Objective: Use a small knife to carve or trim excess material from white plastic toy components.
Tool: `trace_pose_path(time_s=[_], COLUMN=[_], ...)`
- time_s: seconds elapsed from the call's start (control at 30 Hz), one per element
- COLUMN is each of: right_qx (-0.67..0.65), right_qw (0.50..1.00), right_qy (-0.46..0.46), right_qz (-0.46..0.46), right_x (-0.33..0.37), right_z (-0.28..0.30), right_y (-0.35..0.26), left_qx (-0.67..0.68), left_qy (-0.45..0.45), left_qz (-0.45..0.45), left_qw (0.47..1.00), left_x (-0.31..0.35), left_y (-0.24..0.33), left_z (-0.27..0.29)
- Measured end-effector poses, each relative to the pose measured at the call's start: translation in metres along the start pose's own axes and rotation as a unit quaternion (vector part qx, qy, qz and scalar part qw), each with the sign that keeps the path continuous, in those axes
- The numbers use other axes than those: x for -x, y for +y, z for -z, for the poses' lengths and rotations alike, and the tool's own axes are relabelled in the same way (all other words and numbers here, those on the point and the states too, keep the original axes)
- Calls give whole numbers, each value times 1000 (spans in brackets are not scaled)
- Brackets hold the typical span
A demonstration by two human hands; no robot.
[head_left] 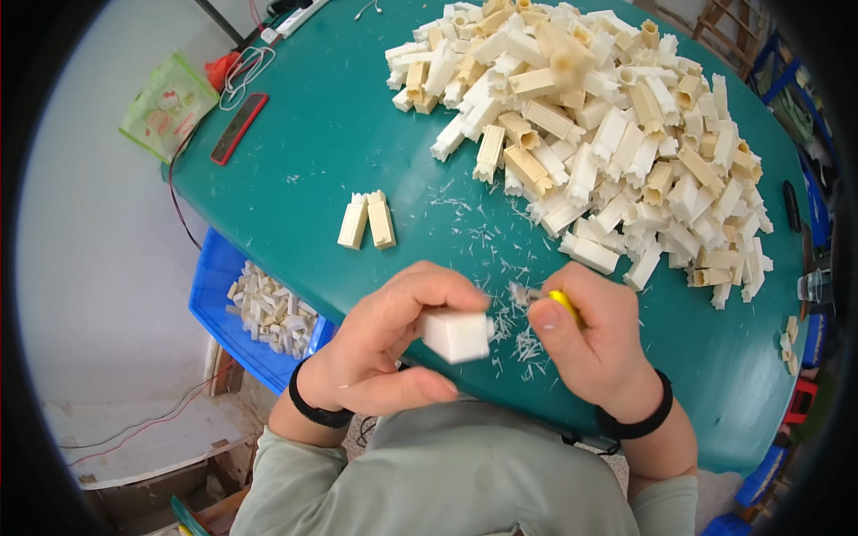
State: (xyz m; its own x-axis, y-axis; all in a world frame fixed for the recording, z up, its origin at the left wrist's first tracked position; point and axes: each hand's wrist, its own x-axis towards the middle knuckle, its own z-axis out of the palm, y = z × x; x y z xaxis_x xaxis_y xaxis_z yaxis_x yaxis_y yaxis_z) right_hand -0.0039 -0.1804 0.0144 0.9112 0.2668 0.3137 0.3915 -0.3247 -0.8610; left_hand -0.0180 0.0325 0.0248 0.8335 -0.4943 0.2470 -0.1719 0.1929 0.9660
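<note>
Trimming, by the look of it! My left hand [380, 344] grips the white block [458, 336] over the table's [295, 201] near edge; my right [592, 344], just right, clasps the yellow-handled tool [564, 305]. Next calls for a steady block, light strokes.

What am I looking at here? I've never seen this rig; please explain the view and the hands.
There is one picture, from a wide fisheye camera on a person's head, looking down; straight edges bend near its rim. No machine: these are the wearer's bare hands. The left hand holds a white piece, blurred. The right hand grips a yellow tool; its tip is unclear. On the green table lie a big pile of white and cream pieces, thin shavings and a red-edged phone.
</note>
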Motion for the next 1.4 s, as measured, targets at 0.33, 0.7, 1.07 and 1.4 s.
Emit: trace_pose_path(time_s=[0.33,0.7,1.07,1.4], right_qx=[-72,18,-104,-186], right_qw=[994,996,985,971], right_qy=[-44,-37,-73,7], right_qz=[-66,-79,-117,-147], right_x=[8,1,4,8], right_z=[-8,-5,-5,-10], right_y=[-7,-1,-7,1], left_qx=[-377,-458,-42,29], left_qy=[120,86,246,108], left_qz=[-166,-282,-58,65], left_qw=[903,839,967,992], left_x=[-10,-12,0,-3], left_y=[-5,-11,-20,-20], left_z=[-6,-2,-21,-11])
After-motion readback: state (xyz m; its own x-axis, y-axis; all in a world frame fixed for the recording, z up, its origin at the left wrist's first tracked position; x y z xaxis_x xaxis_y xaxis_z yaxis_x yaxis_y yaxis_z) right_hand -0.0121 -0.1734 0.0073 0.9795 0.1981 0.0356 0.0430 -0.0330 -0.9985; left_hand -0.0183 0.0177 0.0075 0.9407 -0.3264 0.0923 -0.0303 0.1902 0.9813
